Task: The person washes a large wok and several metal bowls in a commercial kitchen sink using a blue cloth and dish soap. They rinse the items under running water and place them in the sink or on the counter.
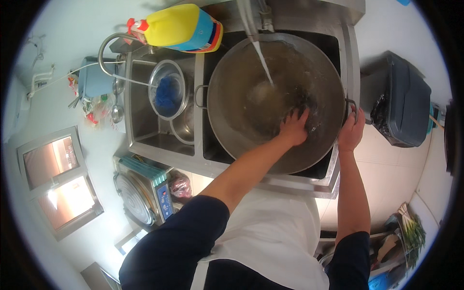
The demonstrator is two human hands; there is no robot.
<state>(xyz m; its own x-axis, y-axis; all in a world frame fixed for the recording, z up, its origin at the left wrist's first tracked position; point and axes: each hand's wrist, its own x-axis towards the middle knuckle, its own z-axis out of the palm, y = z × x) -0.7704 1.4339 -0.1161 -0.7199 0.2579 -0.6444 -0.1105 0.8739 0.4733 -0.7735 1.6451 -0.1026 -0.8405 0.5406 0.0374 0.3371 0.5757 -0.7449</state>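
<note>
A large metal wok [225, 134] with two loop handles sits over the right basin of a stainless steel sink. Murky water [250, 108] stands in it, and a stream from the faucet [247, 18] pours into the middle. My left hand [294, 129] reaches down into the water on the wok's right side, fingers spread. Its fingertips are blurred by the water beside a dark patch [308, 98], so whether they press on something is unclear. Outside the rim, my right hand [351, 130] grips the right loop handle [353, 105].
In the left basin [145, 108], a thin stream runs into a metal bowl [152, 98] holding a blue cloth-like item [165, 92]. A yellow jug [174, 27] lies along the sink's back ledge. A dark lidded bin [409, 105] stands right; a platform scale [136, 197] is lower left.
</note>
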